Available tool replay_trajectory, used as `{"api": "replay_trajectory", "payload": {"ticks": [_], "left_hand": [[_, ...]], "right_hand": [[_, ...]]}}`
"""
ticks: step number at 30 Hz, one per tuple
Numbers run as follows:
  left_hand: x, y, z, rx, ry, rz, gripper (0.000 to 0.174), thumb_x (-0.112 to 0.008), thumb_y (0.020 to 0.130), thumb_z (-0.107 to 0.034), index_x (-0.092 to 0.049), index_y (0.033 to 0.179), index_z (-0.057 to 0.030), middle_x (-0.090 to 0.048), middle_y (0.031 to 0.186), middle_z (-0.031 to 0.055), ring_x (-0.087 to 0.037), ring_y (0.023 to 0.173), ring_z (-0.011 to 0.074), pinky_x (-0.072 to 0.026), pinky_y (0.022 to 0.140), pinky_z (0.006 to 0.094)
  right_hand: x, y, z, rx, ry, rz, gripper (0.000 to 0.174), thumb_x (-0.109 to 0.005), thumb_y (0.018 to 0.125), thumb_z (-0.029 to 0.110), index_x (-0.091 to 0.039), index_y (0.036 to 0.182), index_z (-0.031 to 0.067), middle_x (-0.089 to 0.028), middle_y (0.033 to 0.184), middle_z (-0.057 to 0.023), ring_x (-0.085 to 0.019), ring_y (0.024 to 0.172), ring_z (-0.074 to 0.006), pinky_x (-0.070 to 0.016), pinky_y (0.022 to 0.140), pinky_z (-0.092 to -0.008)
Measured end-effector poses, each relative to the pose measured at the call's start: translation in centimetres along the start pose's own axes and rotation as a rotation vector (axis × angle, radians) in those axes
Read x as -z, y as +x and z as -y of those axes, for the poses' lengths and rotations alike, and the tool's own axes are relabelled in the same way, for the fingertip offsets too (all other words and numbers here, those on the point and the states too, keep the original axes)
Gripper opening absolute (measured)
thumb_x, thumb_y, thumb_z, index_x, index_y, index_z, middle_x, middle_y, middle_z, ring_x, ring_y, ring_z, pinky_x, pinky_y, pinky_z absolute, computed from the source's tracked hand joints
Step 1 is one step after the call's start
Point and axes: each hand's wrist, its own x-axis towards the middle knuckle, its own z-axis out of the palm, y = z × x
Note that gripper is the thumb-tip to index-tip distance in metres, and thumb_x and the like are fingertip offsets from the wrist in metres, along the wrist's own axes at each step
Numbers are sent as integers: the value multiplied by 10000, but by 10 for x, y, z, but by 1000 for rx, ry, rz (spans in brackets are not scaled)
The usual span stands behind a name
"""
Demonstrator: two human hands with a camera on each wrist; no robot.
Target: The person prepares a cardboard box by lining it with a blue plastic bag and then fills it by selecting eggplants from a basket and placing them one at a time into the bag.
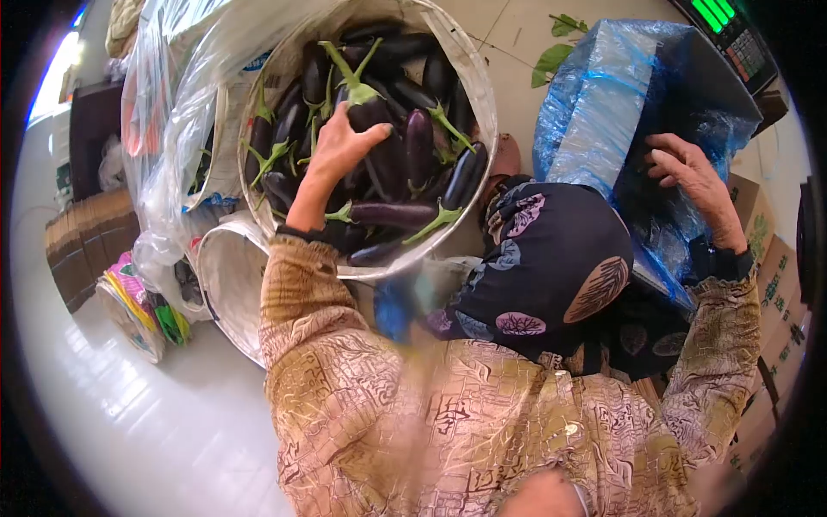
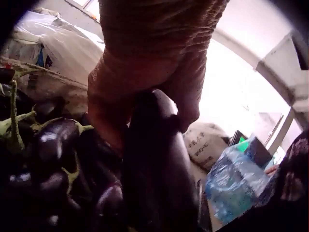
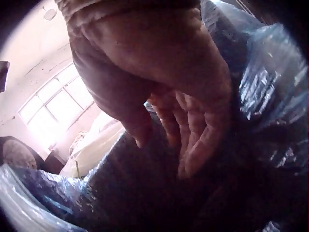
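My left hand (image 1: 340, 151) grips a dark purple eggplant (image 1: 376, 138) near its green-stalked end, over a wide pale basket (image 1: 493, 108) heaped with eggplants. Close up in the left wrist view, thumb and fingers sit on either side of the glossy eggplant (image 2: 157, 150), and its lower end runs out of frame. The right hand (image 1: 693, 181) hangs inside a box lined with blue plastic (image 1: 594, 112). Its fingers are loosely bent with nothing between them, as the right wrist view shows of the same hand (image 3: 159, 63). The bottom of the box is dark there.
Dark cloth with leaf prints (image 1: 551, 267) lies between basket and box. A scale with a green display (image 1: 715, 13) stands at the far right, above cardboard cartons (image 1: 780, 319). Clear plastic sheeting (image 1: 181, 95) hangs left of the basket. Loose green leaves (image 1: 553, 60) lie on the floor.
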Motion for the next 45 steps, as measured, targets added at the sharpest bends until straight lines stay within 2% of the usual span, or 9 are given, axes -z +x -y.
{"api": "replay_trajectory", "payload": {"ticks": [10,14,20,22,25,27,34,35,45], "left_hand": [[-25,6,2,91,360,-7,701,-745,653,-498,-505,1080,4,-656,989,304,-633,956,466,-504,846,512],[-61,-17,11,106,301,197,722,-739,653,-502,-509,1119,-1,-657,982,300,-642,933,459,-523,829,508],[-90,-33,3,105,353,595,820,-741,660,-563,-516,1242,-31,-661,1018,282,-627,1008,437,-499,880,495],[-93,-20,3,-22,372,628,658,-711,748,-482,-561,1207,-36,-670,980,262,-642,960,431,-514,844,487],[-109,32,1,-357,102,160,291,-564,875,-187,-611,1101,-10,-644,856,276,-646,829,438,-519,754,506],[-127,68,-13,-331,129,-83,197,-538,844,-107,-578,1027,-47,-640,915,233,-624,863,463,-503,744,546],[-235,130,-43,-157,257,-219,374,-582,817,-83,-538,1184,-34,-555,1157,183,-547,1048,395,-480,796,544],[-243,121,-46,-91,226,-238,384,-581,819,-82,-534,1196,-27,-542,1162,176,-518,1073,387,-470,816,539],[-188,115,-32,-10,-18,-262,449,-717,667,-146,-613,1085,-19,-576,1059,234,-551,1003,418,-475,896,458]], "right_hand": [[-18,15,-19,5,-136,106,420,-568,920,274,-574,1205,-35,-631,979,-82,-578,833,-155,-490,716,-293],[-25,25,-25,-2,-167,132,390,-571,907,241,-590,1176,-41,-643,956,-86,-577,809,-159,-474,694,-288],[-31,23,-20,12,-243,154,375,-559,888,191,-589,1165,-60,-672,1062,-168,-619,967,-250,-463,881,-346],[-31,22,-17,-67,-252,129,387,-559,885,183,-586,1186,-58,-671,1086,-169,-622,988,-251,-462,896,-344],[-34,24,-23,-62,-243,126,406,-555,881,171,-575,1221,-49,-668,1117,-188,-628,1018,-279,-457,914,-356],[-38,27,-31,-17,-177,130,396,-548,880,164,-574,1213,-49,-663,1134,-213,-627,1052,-307,-456,925,-369],[-44,28,-59,106,-179,79,334,-545,861,98,-592,1148,-66,-661,1083,-247,-638,995,-337,-477,879,-394],[-41,27,-51,-44,-208,121,300,-550,856,99,-611,1100,-65,-664,1044,-252,-643,958,-350,-483,837,-403],[-38,26,-63,147,-174,59,288,-567,861,121,-625,1079,-58,-671,1001,-252,-651,926,-366,-487,821,-418]]}}
